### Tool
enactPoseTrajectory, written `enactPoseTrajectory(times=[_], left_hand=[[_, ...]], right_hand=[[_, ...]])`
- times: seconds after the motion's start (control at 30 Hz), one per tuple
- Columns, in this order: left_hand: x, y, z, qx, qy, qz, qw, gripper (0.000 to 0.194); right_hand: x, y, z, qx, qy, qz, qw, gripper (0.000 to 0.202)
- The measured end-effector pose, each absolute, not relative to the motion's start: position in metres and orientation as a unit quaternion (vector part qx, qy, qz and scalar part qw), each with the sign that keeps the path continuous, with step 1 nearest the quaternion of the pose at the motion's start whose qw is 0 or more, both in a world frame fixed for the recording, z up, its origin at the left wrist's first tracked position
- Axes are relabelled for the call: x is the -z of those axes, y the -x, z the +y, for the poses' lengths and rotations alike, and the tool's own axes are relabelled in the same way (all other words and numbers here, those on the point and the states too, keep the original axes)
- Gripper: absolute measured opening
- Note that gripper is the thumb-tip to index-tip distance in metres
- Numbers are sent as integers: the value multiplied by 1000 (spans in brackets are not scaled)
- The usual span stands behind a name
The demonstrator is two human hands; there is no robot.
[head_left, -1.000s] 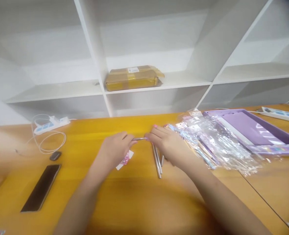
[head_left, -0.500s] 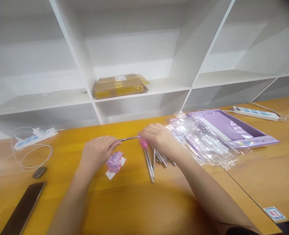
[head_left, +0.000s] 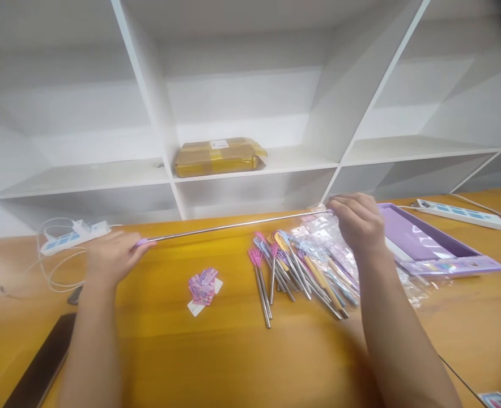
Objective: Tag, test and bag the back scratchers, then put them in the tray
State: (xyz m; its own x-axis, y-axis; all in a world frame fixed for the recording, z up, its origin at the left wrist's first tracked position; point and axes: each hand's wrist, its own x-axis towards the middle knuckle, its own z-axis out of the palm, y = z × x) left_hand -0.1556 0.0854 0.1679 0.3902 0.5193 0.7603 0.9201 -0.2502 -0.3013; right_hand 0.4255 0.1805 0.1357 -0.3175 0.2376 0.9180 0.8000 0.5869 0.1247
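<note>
A telescopic back scratcher point(head_left: 233, 225) stretches between my hands as a long thin metal rod, tilted slightly up to the right. My left hand point(head_left: 110, 255) is closed on its purple-pink end. Around the opposite end my right hand point(head_left: 359, 218) is closed, hiding most of that end. Below the rod, several short metal back scratchers point(head_left: 276, 266) with pink, blue, orange and purple claw heads lie in a loose pile. To their left is a small heap of pink printed cards point(head_left: 203, 286), with white ones among them.
Clear plastic wrappers point(head_left: 325, 229) lie beside a shallow purple box point(head_left: 429, 232) on the right. Power strips point(head_left: 76, 235) with white cables rest on the wooden table, at left and right. A dark phone-like slab point(head_left: 42, 362) is at lower left. A taped carton point(head_left: 219, 157) sits on the shelf.
My hands have moved far apart, left hand leftward and right hand rightward. The back scratcher between them has been drawn out from short to long, and the view has shifted slightly.
</note>
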Motion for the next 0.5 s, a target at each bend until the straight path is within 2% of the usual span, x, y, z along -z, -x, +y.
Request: enactPoseTrajectory(times=[0.27, 0.5], left_hand=[[-174, 147, 80, 298, 750, -454, 377, 57], [-178, 157, 76, 299, 752, -436, 393, 53]], right_hand=[[-131, -468, 187, 312, 421, -705, 478, 32], [-130, -496, 196, 325, 414, -687, 501, 29]])
